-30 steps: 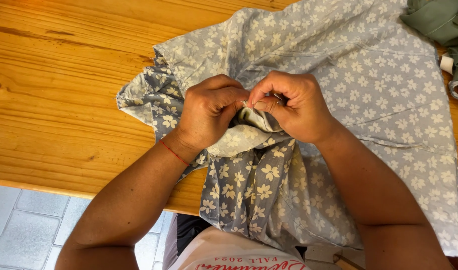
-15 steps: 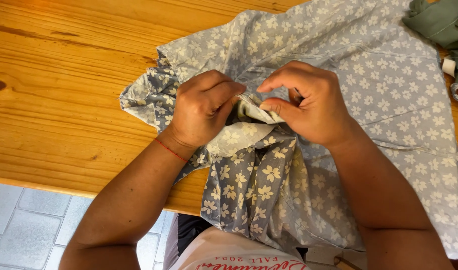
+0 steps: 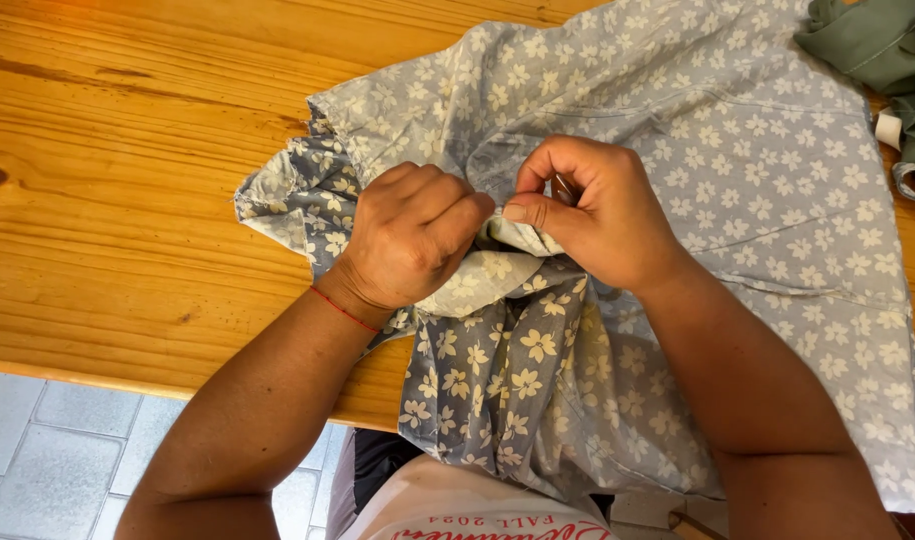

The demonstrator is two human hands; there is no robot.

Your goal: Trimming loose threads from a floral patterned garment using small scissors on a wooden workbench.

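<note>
The table (image 3: 107, 180) bears a blue-grey floral garment (image 3: 697, 160) — rumpled, its near part hanging over the edge. The left hand (image 3: 412, 235) is fisted on a fold; the right hand (image 3: 592, 210) pinches the pale inner edge — what its fingertips grip is hidden.

The green cloth (image 3: 877, 45) is cut off by the top right edge, its shape untellable
</note>
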